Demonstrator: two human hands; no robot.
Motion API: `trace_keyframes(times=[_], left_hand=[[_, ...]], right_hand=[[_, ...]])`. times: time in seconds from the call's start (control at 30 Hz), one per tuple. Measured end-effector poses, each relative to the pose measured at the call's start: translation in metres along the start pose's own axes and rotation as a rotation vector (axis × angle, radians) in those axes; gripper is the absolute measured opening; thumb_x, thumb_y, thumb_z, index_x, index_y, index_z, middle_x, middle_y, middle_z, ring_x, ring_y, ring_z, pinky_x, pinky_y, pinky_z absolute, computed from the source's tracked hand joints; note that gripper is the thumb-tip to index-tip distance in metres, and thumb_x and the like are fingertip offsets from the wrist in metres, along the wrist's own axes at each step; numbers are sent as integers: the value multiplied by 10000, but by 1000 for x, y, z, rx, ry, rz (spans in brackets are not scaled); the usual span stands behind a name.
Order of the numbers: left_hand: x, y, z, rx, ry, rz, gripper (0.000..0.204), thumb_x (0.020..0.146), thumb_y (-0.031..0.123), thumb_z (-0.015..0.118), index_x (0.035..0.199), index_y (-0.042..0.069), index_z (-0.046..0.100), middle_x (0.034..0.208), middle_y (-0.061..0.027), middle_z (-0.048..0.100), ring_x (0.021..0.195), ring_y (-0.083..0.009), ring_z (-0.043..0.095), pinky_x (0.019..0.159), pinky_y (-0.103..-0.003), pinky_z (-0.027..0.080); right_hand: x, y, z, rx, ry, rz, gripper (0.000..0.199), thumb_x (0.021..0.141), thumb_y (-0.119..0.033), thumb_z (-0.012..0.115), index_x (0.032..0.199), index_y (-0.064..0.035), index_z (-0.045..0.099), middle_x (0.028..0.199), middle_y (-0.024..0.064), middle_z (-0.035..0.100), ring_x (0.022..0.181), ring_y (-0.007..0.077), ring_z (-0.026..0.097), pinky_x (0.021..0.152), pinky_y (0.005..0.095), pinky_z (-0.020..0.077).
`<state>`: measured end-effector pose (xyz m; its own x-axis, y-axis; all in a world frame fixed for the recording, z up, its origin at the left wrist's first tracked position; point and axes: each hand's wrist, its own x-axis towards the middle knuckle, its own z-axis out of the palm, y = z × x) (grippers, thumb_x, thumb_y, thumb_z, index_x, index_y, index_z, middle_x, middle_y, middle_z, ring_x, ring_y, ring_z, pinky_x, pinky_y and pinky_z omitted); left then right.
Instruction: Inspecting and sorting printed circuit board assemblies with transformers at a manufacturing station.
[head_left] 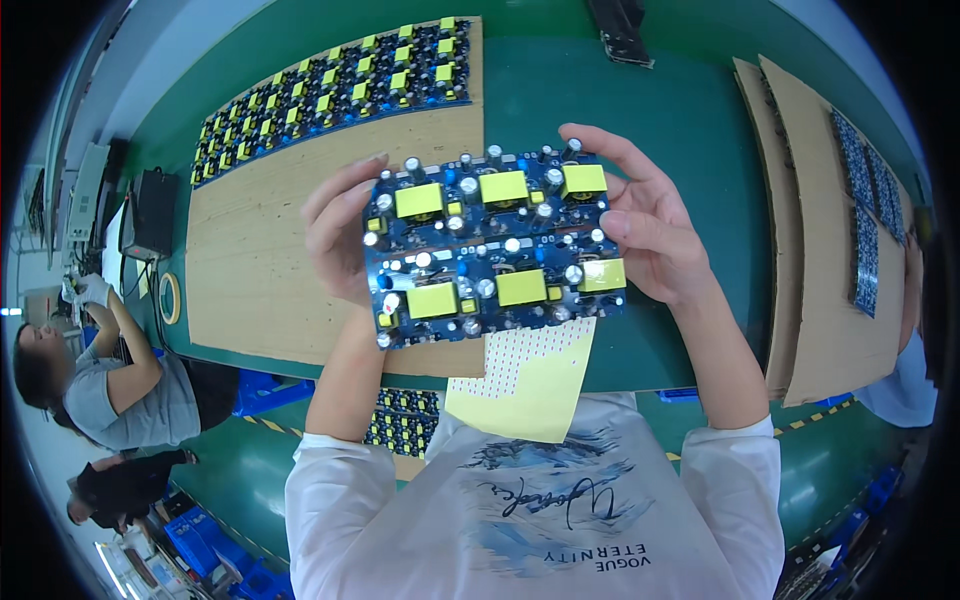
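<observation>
A blue circuit board panel (495, 243) with yellow transformers and silver capacitors is held up in front of me, component side showing. My left hand (338, 228) grips its left edge, with part of the fingers behind the board. At the other end, my right hand (652, 225) pinches the right edge, thumb on the front near a capacitor. Below the panel, a pale yellow sheet (530, 385) with rows of small marks lies over the table's near edge. Several similar panels (330, 95) stand in rows on the cardboard at the far left.
A cardboard sheet (270, 250) covers the left of the green table (545, 90). More cardboard (810, 250) carrying blue boards (865, 260) stands at right. A tape roll (170, 298) and a black box (152, 212) sit at left, where a co-worker (120, 385) works.
</observation>
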<state>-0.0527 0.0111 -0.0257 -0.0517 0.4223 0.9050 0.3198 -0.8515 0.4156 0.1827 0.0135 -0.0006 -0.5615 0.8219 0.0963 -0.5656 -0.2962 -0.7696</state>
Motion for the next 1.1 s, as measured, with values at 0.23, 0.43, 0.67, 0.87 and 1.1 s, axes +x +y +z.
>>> trace_keyframes(times=[0.23,0.43,0.67,0.87,1.1], left_hand=[[-5,-2,-4,79,-21,-65,378,706,31,684,1035,-9,501,1032,-180,530,920,-256,558,784,-321,482],[-6,-3,-4,62,-6,-121,470,621,-1,733,1038,-11,516,1012,-158,542,922,-244,551,802,-317,465],[-4,-3,-2,76,7,-113,520,581,10,768,1036,-3,514,1006,-148,546,925,-232,558,790,-309,476],[-3,-5,-1,41,-3,-73,521,601,37,776,1040,5,498,1037,-173,553,948,-244,574,789,-307,490],[1,-3,-1,56,-18,8,518,641,69,765,1065,0,477,1107,-225,543,1001,-278,569,819,-324,491]], right_hand=[[0,4,2,36,67,53,682,722,-85,582,1324,31,282,1131,154,544,1001,183,574,870,283,471],[3,11,3,107,107,37,575,776,-37,535,1308,16,322,1085,137,566,956,164,585,838,267,479],[4,13,3,140,130,49,579,772,-30,541,1306,19,323,1093,147,561,962,161,582,845,265,477],[3,9,2,88,79,2,580,775,-19,535,1310,20,314,1107,150,553,972,167,579,844,275,480],[-2,-1,5,-57,88,-92,611,765,-3,554,1320,17,298,1127,157,543,1007,188,567,844,298,486]])
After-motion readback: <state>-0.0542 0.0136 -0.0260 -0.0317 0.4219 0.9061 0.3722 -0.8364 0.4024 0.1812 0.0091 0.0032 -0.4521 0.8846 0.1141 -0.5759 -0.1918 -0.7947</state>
